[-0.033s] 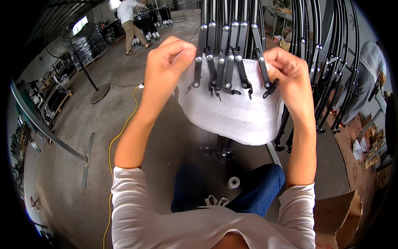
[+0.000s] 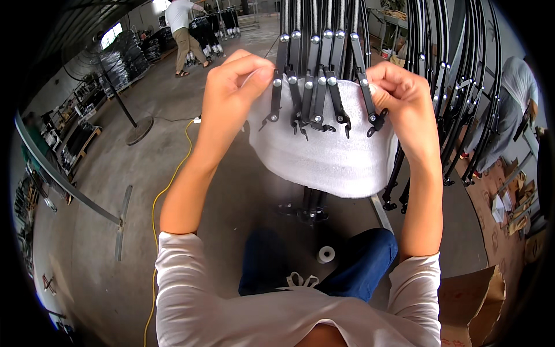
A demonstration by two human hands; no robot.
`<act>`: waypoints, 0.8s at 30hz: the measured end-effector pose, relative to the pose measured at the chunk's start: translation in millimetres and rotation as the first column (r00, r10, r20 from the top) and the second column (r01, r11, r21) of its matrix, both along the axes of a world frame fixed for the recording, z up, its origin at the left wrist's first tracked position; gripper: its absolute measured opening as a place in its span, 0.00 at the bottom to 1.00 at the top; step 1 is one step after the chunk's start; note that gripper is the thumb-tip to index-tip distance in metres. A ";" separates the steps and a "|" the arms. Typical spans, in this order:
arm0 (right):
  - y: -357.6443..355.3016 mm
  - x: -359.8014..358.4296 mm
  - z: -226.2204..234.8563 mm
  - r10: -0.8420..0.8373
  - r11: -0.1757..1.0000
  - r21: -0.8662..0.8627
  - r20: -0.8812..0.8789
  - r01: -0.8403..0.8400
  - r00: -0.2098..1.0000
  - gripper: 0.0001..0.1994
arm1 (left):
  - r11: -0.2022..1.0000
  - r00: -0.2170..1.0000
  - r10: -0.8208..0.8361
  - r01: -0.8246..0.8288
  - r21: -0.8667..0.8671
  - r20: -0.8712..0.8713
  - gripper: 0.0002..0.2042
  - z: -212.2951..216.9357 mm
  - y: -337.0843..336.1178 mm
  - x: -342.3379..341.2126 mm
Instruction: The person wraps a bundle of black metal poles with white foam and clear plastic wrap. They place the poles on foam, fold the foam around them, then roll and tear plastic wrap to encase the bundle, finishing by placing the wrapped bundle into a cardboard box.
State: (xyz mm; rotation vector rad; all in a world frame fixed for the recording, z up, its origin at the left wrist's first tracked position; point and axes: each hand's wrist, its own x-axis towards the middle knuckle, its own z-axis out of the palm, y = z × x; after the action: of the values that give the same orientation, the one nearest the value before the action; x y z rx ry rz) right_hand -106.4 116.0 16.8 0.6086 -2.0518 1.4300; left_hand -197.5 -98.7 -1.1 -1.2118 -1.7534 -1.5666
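A white fleecy cloth [image 2: 324, 159] is stretched between my two hands, its lower edge hanging loose. My left hand [image 2: 236, 87] is closed on the cloth's upper left corner, thumb against the bent fingers. At the upper right corner my right hand [image 2: 404, 95] pinches the cloth between thumb and curled fingers. Several black jointed metal strips [image 2: 319, 95] with silver rivets hang down in front of the cloth, their hooked ends lying over it. The outermost strips run close beside my fingertips. Part of the cloth's upper edge is hidden behind the strips.
More black rods [image 2: 457, 87] hang at the right. A white spool [image 2: 325, 254] stands between my legs. An open cardboard box [image 2: 471, 301] is at lower right, a yellow cable [image 2: 167, 185] on the floor at left. People stand at far left [image 2: 186, 34] and far right [image 2: 509, 110].
The cloth's lower edge has risen slightly, and its right side has shifted a little outward with my right hand. My left hand keeps its place. The person at far left has shifted slightly.
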 end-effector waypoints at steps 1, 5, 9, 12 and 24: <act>-2.4 0.3 3.6 -0.037 0.999 0.027 0.009 0.037 0.999 0.04 | 1.000 1.000 0.002 -0.002 0.006 -0.005 0.06 0.5 0.7 -2.6; -9.5 -4.4 11.1 -0.129 0.988 -0.074 0.056 0.133 0.990 0.04 | 1.000 1.000 -0.012 0.012 0.000 -0.009 0.06 3.3 1.1 -10.1; -9.2 -10.6 12.3 -0.239 0.971 -0.009 0.066 0.240 0.969 0.09 | 1.000 1.000 -0.024 0.024 -0.005 0.012 0.06 7.8 9.6 -12.9; -7.5 -21.5 3.9 -0.256 0.965 -0.061 0.001 0.255 0.967 0.09 | 1.000 1.000 0.013 -0.014 -0.004 -0.009 0.06 11.9 12.8 -13.0; -7.7 -9.0 15.6 -0.261 0.965 0.024 0.086 0.260 0.962 0.10 | 0.990 0.987 -0.141 0.142 -0.011 0.071 0.06 13.5 17.1 -15.8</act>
State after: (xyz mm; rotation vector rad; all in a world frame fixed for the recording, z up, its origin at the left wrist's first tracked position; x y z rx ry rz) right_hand -115.3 108.3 32.5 0.2706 -2.1202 1.3101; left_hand -213.3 -81.6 12.4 -1.3302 -1.7599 -1.6977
